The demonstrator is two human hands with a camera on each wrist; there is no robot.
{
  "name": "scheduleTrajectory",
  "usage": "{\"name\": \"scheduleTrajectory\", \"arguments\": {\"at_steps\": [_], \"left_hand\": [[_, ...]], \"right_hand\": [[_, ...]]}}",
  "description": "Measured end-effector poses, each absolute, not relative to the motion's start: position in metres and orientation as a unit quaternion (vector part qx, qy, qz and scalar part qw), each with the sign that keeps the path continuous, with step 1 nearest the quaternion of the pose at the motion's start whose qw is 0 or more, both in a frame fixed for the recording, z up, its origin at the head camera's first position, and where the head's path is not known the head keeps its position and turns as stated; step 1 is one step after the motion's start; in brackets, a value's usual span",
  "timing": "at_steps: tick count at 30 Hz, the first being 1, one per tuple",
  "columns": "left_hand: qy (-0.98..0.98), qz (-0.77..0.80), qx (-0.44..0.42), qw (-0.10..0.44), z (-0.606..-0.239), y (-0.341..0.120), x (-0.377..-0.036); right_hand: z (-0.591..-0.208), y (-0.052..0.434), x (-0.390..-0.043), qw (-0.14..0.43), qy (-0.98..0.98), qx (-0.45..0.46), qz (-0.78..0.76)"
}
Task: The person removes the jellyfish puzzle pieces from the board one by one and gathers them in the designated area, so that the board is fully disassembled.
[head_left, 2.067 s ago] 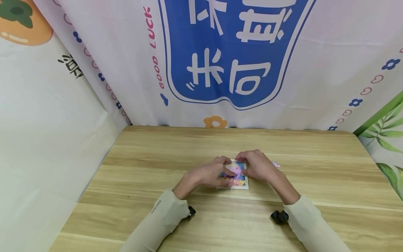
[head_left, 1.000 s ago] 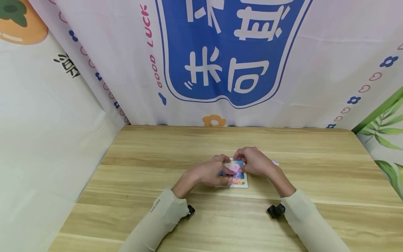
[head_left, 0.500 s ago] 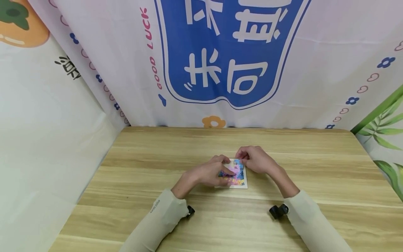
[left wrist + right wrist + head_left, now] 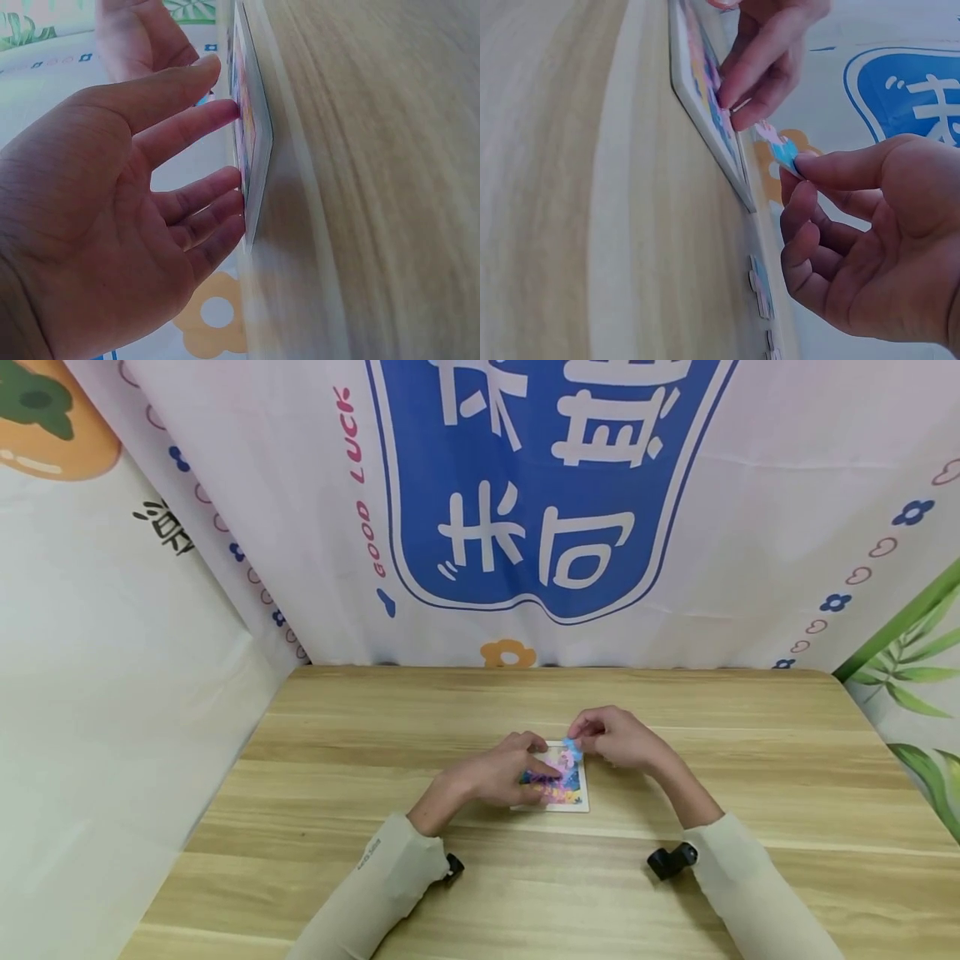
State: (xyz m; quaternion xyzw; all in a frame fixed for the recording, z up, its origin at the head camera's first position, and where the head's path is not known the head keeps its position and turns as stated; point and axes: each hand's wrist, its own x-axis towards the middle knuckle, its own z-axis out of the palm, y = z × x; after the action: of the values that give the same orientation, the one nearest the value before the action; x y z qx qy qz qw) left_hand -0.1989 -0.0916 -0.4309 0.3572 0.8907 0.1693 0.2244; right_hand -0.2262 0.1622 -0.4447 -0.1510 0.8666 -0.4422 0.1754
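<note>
The right hand (image 4: 617, 740) pinches a loose puzzle piece (image 4: 784, 152) above the puzzle board (image 4: 573, 800) while the left hand (image 4: 501, 774) presses spread fingertips on it; fitting likely needs careful alignment.

Wooden table (image 4: 375, 893) is open on all sides of the puzzle board (image 4: 566, 795); wide passage left, right, near edge. Board's left half blocked by left hand (image 4: 498, 774), fingers pressed flat on it. Right hand (image 4: 618, 741) with puzzle piece (image 4: 572, 749) hovers off the board's far right corner. Loose pieces (image 4: 761, 285) lie beside that hand. Backdrop curtain (image 4: 675, 568) closes the far edge.
</note>
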Motion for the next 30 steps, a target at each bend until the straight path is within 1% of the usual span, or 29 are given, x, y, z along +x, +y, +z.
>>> {"name": "scheduleTrajectory", "arguments": {"at_steps": [4, 8, 20, 30], "left_hand": [[0.894, 0.163, 0.354, 0.221, -0.432, -0.09, -0.199], [0.896, 0.16, 0.35, 0.221, -0.433, -0.089, -0.199], [0.902, 0.158, 0.34, 0.216, -0.434, -0.089, -0.197], [0.899, 0.165, 0.344, 0.215, -0.435, -0.091, -0.197]], "right_hand": [[-0.442, 0.17, -0.224, 0.201, 0.849, -0.129, -0.471], [-0.44, 0.182, -0.221, 0.212, 0.838, -0.119, -0.488], [-0.443, 0.228, -0.208, 0.198, 0.851, -0.1, -0.476], [-0.441, 0.268, -0.198, 0.173, 0.875, -0.094, -0.441]]}}
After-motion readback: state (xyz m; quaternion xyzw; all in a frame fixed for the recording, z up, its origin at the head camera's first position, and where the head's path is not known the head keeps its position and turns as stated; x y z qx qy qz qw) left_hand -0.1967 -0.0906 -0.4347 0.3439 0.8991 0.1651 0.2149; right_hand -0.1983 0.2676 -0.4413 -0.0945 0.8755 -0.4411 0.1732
